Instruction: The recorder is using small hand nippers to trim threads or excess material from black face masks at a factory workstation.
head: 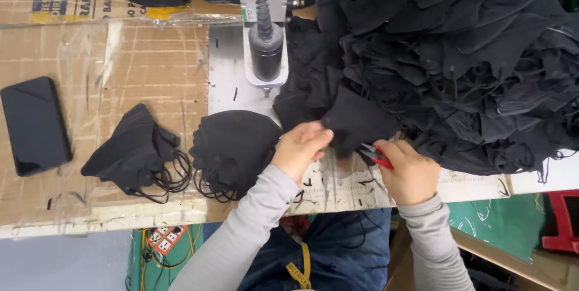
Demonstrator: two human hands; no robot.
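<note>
My left hand (300, 147) pinches the edge of a black fabric face mask (356, 121) at the table's front. My right hand (409, 170) grips small red-handled snips (375, 154), their blades pointing at the mask's lower edge. To the right rises a big heap of black masks (470, 62). Left of my hands lie two smaller stacks of black masks with ear loops, one (232, 149) beside my left wrist and one (136, 149) further left.
A metal press head with a black cylinder (266, 50) stands on a steel plate (226, 74) behind the stacks. A dark phone (34, 124) lies at the far left on taped cardboard (120, 68). A power strip (164, 238) lies on the floor below.
</note>
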